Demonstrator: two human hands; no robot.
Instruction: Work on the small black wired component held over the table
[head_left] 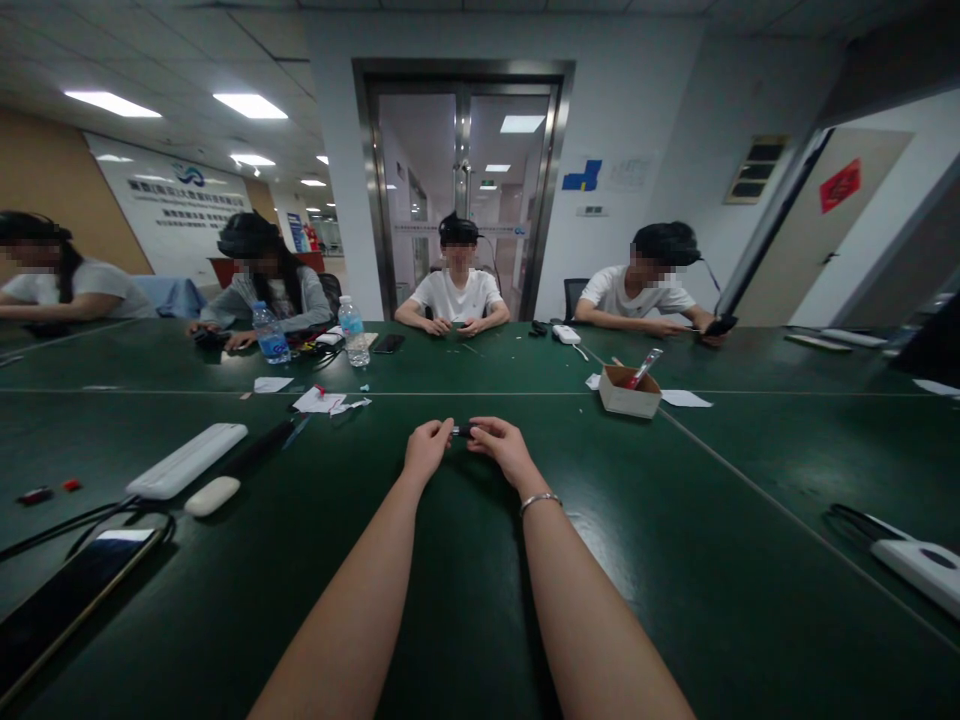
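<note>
At twelve o'clock, a small dark object (pixel 463 431) is pinched by the left hand (pixel 427 449) and right hand (pixel 501 446), apparently being manipulated, steady opposed grips seemingly called for next.

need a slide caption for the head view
Left hand and right hand hold a small black object over a green table, people seated beyond.
</note>
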